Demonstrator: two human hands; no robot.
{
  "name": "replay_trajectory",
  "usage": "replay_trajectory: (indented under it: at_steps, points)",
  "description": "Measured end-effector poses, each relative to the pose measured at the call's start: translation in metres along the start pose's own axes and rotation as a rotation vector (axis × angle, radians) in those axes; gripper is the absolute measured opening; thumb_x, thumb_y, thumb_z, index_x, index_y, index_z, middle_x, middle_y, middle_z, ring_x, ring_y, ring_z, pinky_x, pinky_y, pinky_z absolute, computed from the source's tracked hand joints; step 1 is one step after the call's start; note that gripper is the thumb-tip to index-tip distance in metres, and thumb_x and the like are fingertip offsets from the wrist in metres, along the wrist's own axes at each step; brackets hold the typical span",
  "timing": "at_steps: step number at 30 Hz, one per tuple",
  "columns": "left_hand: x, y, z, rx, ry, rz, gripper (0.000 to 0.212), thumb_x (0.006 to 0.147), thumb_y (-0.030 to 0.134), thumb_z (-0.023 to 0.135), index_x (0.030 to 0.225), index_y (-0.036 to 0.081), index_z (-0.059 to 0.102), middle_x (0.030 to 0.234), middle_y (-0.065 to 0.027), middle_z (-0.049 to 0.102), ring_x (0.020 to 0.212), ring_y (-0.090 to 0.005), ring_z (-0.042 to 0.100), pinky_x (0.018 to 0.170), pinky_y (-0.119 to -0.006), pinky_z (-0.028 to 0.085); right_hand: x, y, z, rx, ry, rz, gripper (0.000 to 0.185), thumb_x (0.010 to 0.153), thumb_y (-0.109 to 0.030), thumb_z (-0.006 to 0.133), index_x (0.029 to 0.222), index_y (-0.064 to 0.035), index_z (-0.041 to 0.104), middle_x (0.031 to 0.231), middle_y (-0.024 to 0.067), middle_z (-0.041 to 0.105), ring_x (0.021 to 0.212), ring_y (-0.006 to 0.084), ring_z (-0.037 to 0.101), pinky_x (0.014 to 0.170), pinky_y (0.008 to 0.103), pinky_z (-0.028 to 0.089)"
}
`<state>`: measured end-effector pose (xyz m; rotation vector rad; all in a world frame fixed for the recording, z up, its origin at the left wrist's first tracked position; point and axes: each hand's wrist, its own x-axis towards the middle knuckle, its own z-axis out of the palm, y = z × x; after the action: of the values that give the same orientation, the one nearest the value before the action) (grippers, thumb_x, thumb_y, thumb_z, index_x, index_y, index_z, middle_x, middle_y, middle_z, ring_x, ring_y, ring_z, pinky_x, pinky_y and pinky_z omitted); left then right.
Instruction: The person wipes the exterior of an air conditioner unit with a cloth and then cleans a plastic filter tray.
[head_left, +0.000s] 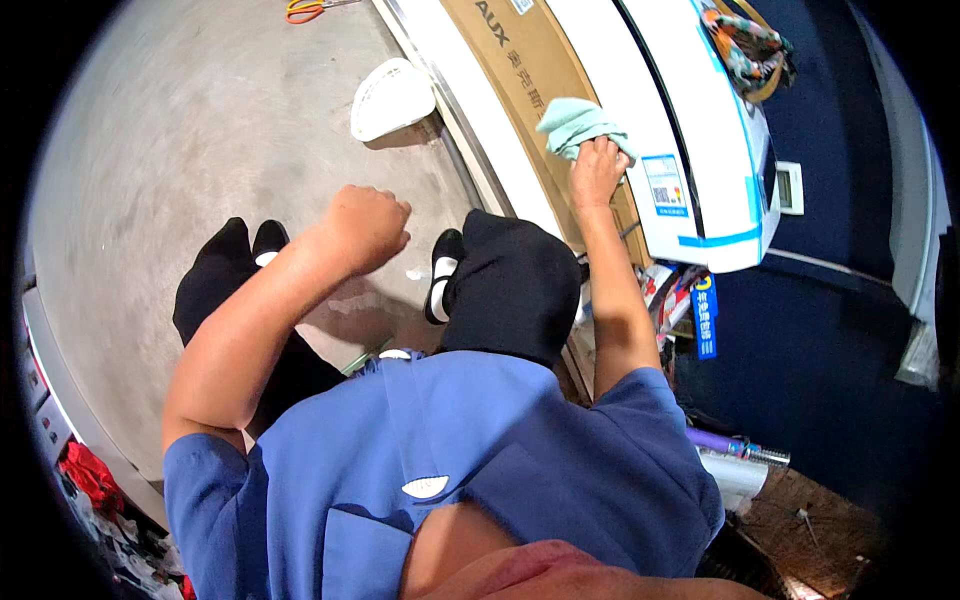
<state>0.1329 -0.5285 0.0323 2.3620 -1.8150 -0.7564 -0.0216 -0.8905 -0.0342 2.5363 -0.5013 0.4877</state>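
My right hand (600, 169) grips a bunched mint-green cloth (583, 126). It rests by the edge of a brown AUX cardboard box (517, 67), close to a white wall-type air conditioner unit (667, 97). The unit bears blue tape and a printed energy label (665, 186). Over the concrete floor, my left hand (367, 229) is curled into a loose fist in front of my body. Nothing shows in it, though its palm is hidden from view.
A white plastic basket-like container (394, 100) sits on the floor (187, 120). Orange-handled scissors (304, 10) lie beyond it. Beside the unit are a patterned cloth item (750, 52) and a small white device with a display (789, 187). Red material (90, 476) appears at lower left.
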Motion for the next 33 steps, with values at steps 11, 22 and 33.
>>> replay_trajectory:
  at_steps: [11,22,33]
  points:
    - [-0.001,-0.006,-0.005,-0.033,-0.079,-0.090,0.036,0.091,0.027,0.061,0.118,0.004,0.064,0.104,-0.0201,0.069,0.098,-0.0374,0.066,0.087,-0.047,0.052,-0.034,0.084,-0.077,-0.123,0.052,0.109,0.015,0.071,-0.010,0.066,0.085,-0.0064,0.068,0.108,0.0113,0.056,0.105,0.0327,0.051,0.089,0.0514,0.038]
    - [0.010,-0.013,-0.006,-0.020,-0.105,-0.132,0.039,0.093,0.026,0.059,0.124,0.003,0.063,0.114,-0.0200,0.068,0.106,-0.0366,0.064,0.093,-0.044,0.050,-0.082,0.052,-0.095,0.175,-0.017,0.163,0.025,0.072,-0.005,0.060,0.096,-0.0033,0.061,0.105,0.0148,0.056,0.101,0.0347,0.051,0.087,0.0496,0.038]
    - [0.020,-0.018,0.000,-0.048,-0.083,-0.108,0.040,0.093,0.025,0.057,0.125,0.003,0.063,0.113,-0.0192,0.069,0.107,-0.0355,0.065,0.094,-0.043,0.050,-0.164,0.101,-0.105,0.037,-0.013,0.442,0.065,0.067,-0.001,0.066,0.130,-0.0194,0.061,0.127,0.0123,0.050,0.122,0.0362,0.043,0.107,0.0536,0.028]
